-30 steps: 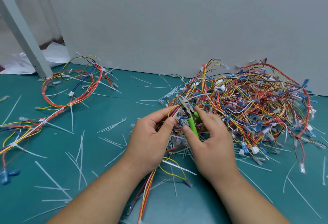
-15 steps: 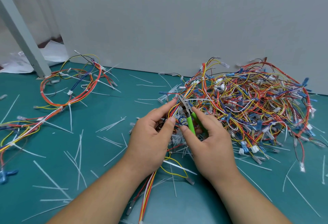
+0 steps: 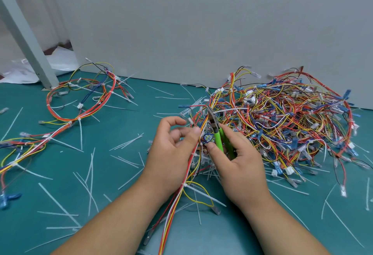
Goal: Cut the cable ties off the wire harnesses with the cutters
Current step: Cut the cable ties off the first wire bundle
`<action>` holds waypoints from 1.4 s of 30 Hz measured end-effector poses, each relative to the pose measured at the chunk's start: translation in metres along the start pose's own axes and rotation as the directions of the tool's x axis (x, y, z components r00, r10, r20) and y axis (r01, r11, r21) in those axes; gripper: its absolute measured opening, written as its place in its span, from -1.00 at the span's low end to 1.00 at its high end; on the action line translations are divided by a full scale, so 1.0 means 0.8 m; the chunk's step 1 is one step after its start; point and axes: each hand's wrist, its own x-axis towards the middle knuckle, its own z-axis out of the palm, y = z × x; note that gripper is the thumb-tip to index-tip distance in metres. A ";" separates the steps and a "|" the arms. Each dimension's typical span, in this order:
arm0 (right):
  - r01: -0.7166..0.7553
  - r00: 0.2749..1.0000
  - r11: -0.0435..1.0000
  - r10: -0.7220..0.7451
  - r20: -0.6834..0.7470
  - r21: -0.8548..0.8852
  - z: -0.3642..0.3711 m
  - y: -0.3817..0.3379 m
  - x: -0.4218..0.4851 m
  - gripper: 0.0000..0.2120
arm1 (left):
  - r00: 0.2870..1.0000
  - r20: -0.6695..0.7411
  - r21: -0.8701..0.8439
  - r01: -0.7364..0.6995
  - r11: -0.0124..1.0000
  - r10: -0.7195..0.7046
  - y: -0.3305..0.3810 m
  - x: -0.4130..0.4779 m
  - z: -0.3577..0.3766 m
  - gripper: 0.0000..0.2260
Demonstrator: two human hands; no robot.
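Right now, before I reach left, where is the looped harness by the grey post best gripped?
I'd grip the looped harness at its near edge, where a cable tie cinches the wires into one cord. Come from above on the near side: it lies flat on the mat, and the far side bristles with tie tails.

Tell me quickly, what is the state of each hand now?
Left hand: fingers curled, thumb against the wire harness; a firm grip cannot be told.
Right hand: closed around the green cutters.
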 end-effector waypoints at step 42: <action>0.085 0.996 0.976 -0.087 -0.003 -0.199 -0.003 -0.007 -0.001 -0.46 | 0.997 -0.003 -0.027 -0.076 0.997 0.075 -0.010 0.010 -0.003 -0.74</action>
